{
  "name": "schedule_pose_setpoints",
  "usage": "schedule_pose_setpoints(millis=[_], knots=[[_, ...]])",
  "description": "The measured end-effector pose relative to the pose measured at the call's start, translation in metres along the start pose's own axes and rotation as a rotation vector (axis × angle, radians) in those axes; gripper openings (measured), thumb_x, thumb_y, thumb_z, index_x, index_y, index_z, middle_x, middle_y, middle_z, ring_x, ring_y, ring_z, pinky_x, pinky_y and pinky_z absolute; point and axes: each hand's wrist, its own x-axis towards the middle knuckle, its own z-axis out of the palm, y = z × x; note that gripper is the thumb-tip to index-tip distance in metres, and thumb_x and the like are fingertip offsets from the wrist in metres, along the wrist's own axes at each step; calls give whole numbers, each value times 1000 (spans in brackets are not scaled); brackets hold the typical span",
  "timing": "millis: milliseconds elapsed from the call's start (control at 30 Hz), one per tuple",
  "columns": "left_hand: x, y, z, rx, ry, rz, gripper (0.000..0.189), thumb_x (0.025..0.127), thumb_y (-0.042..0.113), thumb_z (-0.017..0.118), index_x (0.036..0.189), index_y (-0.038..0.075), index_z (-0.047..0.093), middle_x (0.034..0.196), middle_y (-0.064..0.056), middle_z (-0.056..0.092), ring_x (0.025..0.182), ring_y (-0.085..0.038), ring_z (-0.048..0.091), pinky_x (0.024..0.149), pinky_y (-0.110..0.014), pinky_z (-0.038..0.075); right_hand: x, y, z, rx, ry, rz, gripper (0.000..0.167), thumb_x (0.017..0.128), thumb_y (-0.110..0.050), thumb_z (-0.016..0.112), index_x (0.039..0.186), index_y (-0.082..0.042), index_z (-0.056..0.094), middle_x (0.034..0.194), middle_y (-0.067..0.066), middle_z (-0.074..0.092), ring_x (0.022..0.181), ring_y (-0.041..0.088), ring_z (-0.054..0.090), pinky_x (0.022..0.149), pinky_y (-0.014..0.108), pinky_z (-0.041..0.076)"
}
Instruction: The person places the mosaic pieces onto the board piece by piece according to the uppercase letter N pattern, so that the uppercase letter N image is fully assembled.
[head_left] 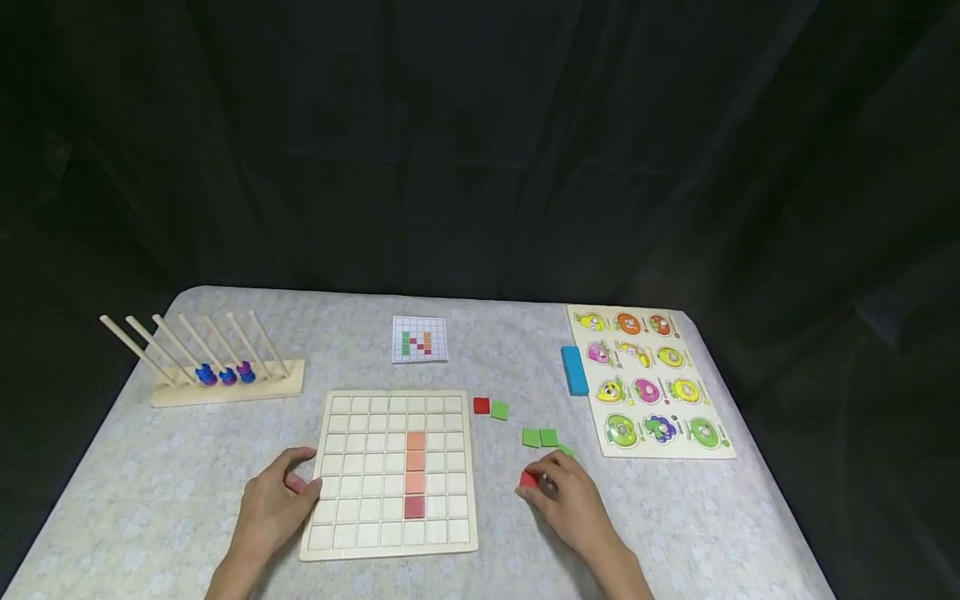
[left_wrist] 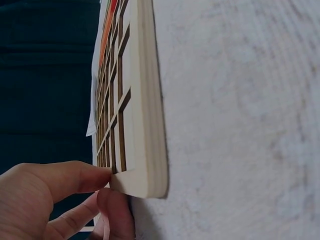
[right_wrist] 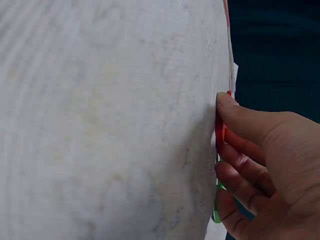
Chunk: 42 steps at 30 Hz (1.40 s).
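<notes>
In the head view, my left hand (head_left: 273, 504) is at the left rim of a square wooden grid board (head_left: 390, 552). The left wrist view shows that thumb on the rim near a corner, the other fingers curled beside it. A column of orange tiles (head_left: 415, 460) with a dark red tile (head_left: 414, 507) below them sits in the grid. To the right of the board, my right hand (head_left: 566, 504) pinches a red square tile (right_wrist: 220, 131) between thumb and fingers, close over the cloth. Several green tiles (head_left: 540, 437) lie just beyond it, one partly hidden by the hand.
Another red tile (head_left: 482, 406) and a green tile (head_left: 499, 410) lie beside the board. Behind it is a pattern card (head_left: 401, 321). A peg stand (head_left: 225, 392) with blue and purple beads stands left; a blue block (head_left: 574, 371) and a fruit puzzle board (head_left: 641, 433) lie right.
</notes>
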Motion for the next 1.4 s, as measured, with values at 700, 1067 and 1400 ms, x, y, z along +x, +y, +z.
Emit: schedule_pose_setpoints(millis=[700,1067,1400], knots=[[-1,0,2,21,4,-12,48,86,14,71,132,6,60,77,-5,65,61,-12,56,54,-25,41,-4,-3,9,-76,69,-184,23,83,-31,81,99,-16,74,92,-12,59,81,1,48,72,22,46],[1,2,1,3,6,12,47,87,14,70,132,5,60,76,-5,65,60,-11,56,53,-24,42,1,-42,25,97,-87,-225,22,89,-32,75,103,-15,73,96,-10,61,84,3,55,74,20,50],[0,-1,3,0,15,12,46,87,13,70,131,5,61,76,-5,64,60,-10,55,53,-23,42,16,-96,59,5,-42,-532,20,92,-33,72,103,-15,71,98,-6,63,86,6,53,78,23,48]])
